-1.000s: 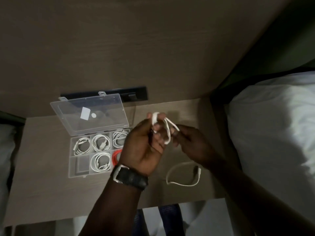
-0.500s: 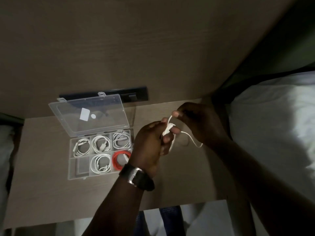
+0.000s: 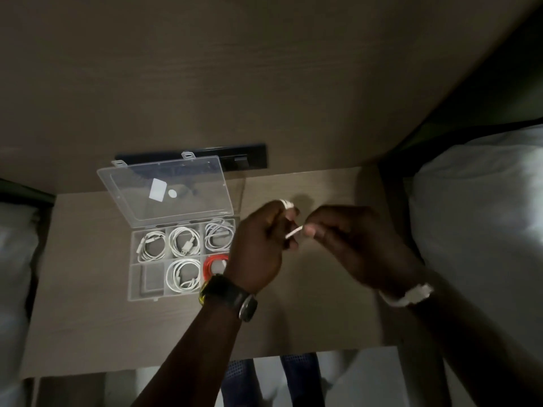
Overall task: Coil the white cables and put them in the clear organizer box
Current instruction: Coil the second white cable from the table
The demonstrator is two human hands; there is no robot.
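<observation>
A white cable (image 3: pixel 287 204) is wound around the fingers of my left hand (image 3: pixel 258 245), held above the wooden table just right of the clear organizer box (image 3: pixel 135 289). My right hand (image 3: pixel 349 242) pinches the cable's short free end (image 3: pixel 293 232) close to my left fingers. The box lies open with its lid (image 3: pixel 167 189) tilted back. Several compartments hold coiled white cables (image 3: pixel 184 241); one holds a red coil (image 3: pixel 214 264), partly hidden by my left wrist.
A dark small item (image 3: pixel 151 279) sits in the box's front-left compartment. A black strip (image 3: pixel 244 160) runs along the wall panel behind the box. White bedding (image 3: pixel 482 215) lies to the right, more on the left (image 3: pixel 14 259). The table's front edge (image 3: pixel 176 368) is near me.
The loose cable tail has been wound in; only a short end shows. My right hand has moved down beside my left fingers, and the loop lying on the table a second ago is gone.
</observation>
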